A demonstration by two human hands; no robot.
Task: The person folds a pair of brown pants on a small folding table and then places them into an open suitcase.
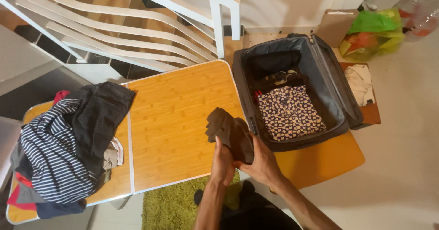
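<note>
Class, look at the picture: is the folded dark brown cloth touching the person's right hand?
Touching. The head view shows the right hand wrapped against the folded dark brown cloth, with the left hand gripping it too.

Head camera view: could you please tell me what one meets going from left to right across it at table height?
Pile of clothes → bare wooden tabletop → dark folded garment held in both hands → open suitcase → cardboard box with a pale cloth.
</note>
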